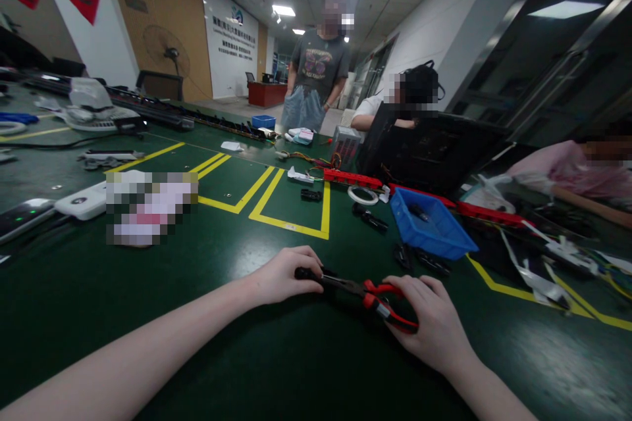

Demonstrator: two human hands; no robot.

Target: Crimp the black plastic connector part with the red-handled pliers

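My right hand (429,316) is closed around the red and black handles of a pair of long-nose pliers (378,299). The jaws of the pliers point left, toward my left hand (291,276). Thumb and fingers of that left hand pinch a small black part (307,273), whose exact kind I cannot make out. The plier tips reach this part or end right beside it. Both hands are low over the green table (237,355). Beyond the pliers lie several small black parts (419,260), close to a blue tray (434,227) holding a dark piece.
A roll of white tape (363,195) and a red strip (350,179) lie past the yellow tape outlines (291,227). White devices (103,194) are at left. A large black panel (429,151) stands back right, near a bent-over person (368,112). Another person (316,72) stands behind the table.
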